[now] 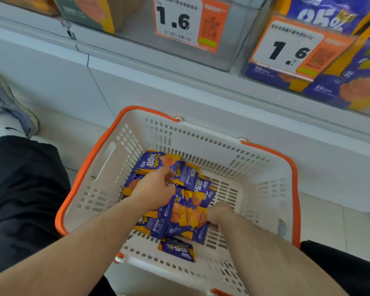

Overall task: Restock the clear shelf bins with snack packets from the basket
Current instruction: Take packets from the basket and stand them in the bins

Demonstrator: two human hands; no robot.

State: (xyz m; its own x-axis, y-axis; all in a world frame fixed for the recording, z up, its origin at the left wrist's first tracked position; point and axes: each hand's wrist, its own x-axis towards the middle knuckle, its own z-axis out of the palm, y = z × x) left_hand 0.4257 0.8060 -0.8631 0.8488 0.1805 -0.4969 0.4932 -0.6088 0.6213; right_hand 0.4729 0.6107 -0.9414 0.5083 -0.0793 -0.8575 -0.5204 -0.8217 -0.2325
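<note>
A white basket (265,182) with orange handles sits on the floor below the shelf. Inside it lies a heap of purple and orange snack packets (188,201). Both hands are down in the heap. My left hand (155,186) curls its fingers round packets at the upper left of the pile. My right hand (219,213) grips packets at the pile's right side, its fingertips hidden among them. One packet (177,251) lies apart near the basket's near wall. Above, a clear shelf bin (229,50) looks nearly bare inside, and a bin to its right (254,71) holds the same purple packets.
Price cards reading 1.6 (179,22) hang on the bin fronts. The white shelf front (137,82) runs behind the basket. My knee in black trousers (24,189) is left of the basket, and a grey shoe (11,103) rests on the floor at far left.
</note>
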